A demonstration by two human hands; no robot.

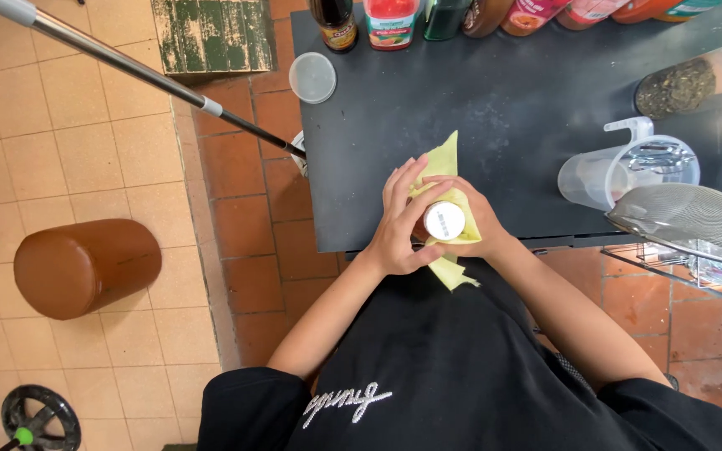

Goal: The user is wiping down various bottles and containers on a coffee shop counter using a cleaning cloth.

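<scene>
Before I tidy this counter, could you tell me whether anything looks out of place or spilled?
No spill shows. Two things look odd: a clear round lid overhangs the dark counter's left edge, and a jar of dark dried bits lies on its side. Both hands wrap a yellow cloth round a white-capped bottle.

Both bare forearms reach forward and meet, left hand (396,225) and right hand (471,224) cupped together, fingers curled inward.

Person in a black short-sleeved top

The black top (461,367) has loose sleeves ending above the elbows, leaving both forearms bare. A cursive marking in small silvery studs (348,401) runs across its front. No rings or watch show.
</scene>
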